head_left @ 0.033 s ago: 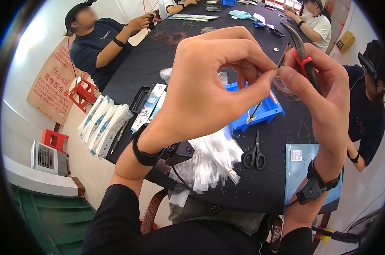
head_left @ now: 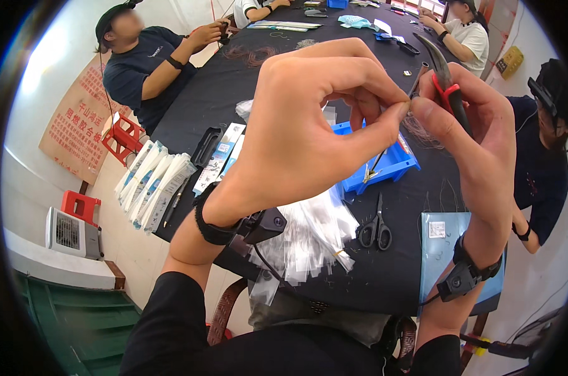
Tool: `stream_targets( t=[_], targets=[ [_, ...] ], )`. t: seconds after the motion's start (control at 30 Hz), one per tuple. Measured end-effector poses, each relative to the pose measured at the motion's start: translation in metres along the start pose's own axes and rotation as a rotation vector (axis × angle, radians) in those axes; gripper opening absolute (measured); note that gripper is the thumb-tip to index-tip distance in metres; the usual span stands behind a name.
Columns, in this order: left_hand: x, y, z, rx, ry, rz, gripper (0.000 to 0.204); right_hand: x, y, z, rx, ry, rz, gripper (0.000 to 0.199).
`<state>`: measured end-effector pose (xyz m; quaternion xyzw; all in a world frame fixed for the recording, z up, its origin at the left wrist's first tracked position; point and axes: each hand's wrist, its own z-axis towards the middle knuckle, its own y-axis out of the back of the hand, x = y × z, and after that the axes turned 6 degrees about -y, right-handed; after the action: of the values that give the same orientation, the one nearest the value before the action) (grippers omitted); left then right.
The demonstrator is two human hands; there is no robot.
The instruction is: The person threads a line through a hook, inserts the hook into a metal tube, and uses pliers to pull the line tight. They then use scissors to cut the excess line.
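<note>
My left hand [head_left: 318, 119] is raised over the table, its thumb and forefinger pressed together in a pinch. What they hold is too small to name; a thin dark rod-like piece [head_left: 420, 78] shows just above the fingertips. Close against it, my right hand [head_left: 478, 119] has curved-nose pliers [head_left: 444, 75] with red and black handles tucked in its grip, jaws pointing up and away. The right thumb tip meets the left fingertips. Below the hands sits a blue plastic tray [head_left: 394, 166], partly hidden by my left hand, with thin pieces in it.
Clear plastic sleeves [head_left: 303, 235] are piled near me, beside black-handled scissors [head_left: 376, 232]. A light blue folder [head_left: 444, 250] lies right. Bundled white packets [head_left: 155, 185] stand at the left edge. Coiled thin wire [head_left: 252, 56] lies farther off. Co-workers [head_left: 149, 69] sit around the black-covered table [head_left: 190, 106].
</note>
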<state>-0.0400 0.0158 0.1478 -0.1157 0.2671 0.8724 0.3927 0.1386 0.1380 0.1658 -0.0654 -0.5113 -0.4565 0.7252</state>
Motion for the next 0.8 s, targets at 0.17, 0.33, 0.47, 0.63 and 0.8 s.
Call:
stream_targets(
  t=[0.17, 0.33, 0.47, 0.63, 0.8],
  targets=[
    [0.001, 0.001, 0.000, 0.000, -0.022, -0.002, 0.014, -0.002, -0.001, 0.001, 0.066, -0.016, 0.094, 0.026],
    [0.002, 0.001, 0.000, 0.009, -0.030, -0.020, 0.016, -0.004, 0.003, 0.002, 0.071, 0.005, 0.061, 0.026],
    [0.002, 0.001, 0.000, -0.001, -0.041, -0.017, 0.015, -0.006, 0.002, 0.001, 0.013, 0.043, 0.075, 0.029],
    [0.000, 0.000, 0.000, -0.047, -0.027, -0.020, 0.014, -0.004, 0.007, 0.001, 0.089, -0.046, 0.065, 0.030],
    [-0.001, 0.001, 0.000, -0.081, -0.034, -0.032, 0.013, -0.011, 0.012, 0.002, 0.035, 0.162, -0.063, 0.023]
  ],
)
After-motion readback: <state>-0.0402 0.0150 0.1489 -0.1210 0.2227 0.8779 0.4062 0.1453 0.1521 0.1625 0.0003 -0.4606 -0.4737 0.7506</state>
